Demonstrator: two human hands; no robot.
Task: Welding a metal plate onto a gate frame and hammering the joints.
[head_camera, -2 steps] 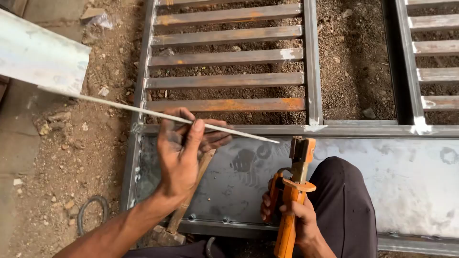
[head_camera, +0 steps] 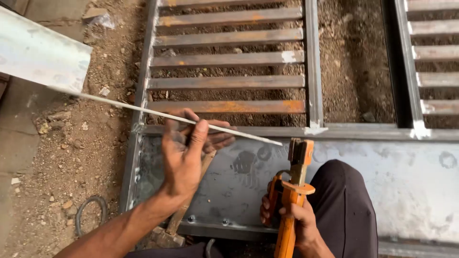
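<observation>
A thin welding rod is pinched in the left hand grip. An orange electrode holder is clamped in the right hand grip, just beside the rod's tip, above the steel gate frame.

Rusty matt steel slats, dull grey sheet metal, seemingly glossy orange plastic holder

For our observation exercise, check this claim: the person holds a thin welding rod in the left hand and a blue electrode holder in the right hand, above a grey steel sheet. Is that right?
Not quite. The head view shows the electrode holder in the right hand is orange, not blue. The rest stands: the left hand holds the thin welding rod, above the grey steel sheet.
</observation>
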